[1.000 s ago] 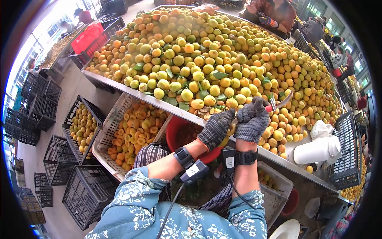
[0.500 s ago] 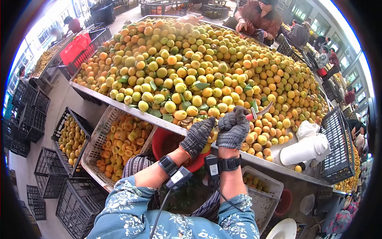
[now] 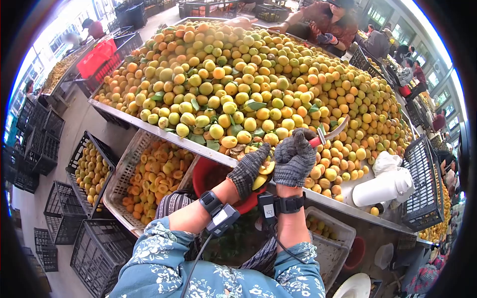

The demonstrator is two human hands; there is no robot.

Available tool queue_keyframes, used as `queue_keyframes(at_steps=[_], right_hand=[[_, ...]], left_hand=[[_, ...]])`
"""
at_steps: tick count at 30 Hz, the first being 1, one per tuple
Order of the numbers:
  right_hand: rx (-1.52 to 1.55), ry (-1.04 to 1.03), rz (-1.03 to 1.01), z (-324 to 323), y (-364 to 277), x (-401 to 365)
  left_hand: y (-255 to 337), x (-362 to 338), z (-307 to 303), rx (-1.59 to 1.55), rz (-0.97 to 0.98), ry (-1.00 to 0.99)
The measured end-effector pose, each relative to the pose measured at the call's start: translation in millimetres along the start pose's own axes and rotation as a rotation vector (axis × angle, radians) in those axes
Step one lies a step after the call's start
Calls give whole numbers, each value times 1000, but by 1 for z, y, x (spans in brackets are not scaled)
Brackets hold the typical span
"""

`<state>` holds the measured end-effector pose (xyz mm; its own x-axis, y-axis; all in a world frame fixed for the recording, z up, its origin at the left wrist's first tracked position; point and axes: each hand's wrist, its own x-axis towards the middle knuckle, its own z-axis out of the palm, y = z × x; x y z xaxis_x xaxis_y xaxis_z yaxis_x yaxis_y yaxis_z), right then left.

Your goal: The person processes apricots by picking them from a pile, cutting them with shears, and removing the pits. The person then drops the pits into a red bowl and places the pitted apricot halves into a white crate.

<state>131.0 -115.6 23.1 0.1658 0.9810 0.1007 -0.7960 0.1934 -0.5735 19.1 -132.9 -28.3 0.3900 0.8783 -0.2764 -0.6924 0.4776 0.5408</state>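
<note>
My left hand, in a dark grey knitted glove, is closed around a split apricot above the front edge of the metal table. Yellow-orange flesh shows between its fingers and thumb. Close beside it, my right hand, gloved the same way, grips the red handle of a curved knife. The blade points away to the upper right, clear of the fruit in my left hand. Beneath my left hand is a red bucket, partly covered by my wrist. A large heap of apricots covers the table before me.
To the left, a white crate holds halved apricots, beside a black crate of whole ones. A white jug lies on the table's right, near an upright black crate. A co-worker is across the heap.
My hands have moved slightly apart, and the apricot in my left hand now shows as split pieces. Across the table, the co-worker's arm has reached out to the left.
</note>
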Motion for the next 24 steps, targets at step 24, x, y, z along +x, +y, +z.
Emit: queue_keyframes(at_steps=[24], right_hand=[[-193, -77, -102, 9, -2, -7]], left_hand=[[14, -13, 2, 1098, 672, -346]])
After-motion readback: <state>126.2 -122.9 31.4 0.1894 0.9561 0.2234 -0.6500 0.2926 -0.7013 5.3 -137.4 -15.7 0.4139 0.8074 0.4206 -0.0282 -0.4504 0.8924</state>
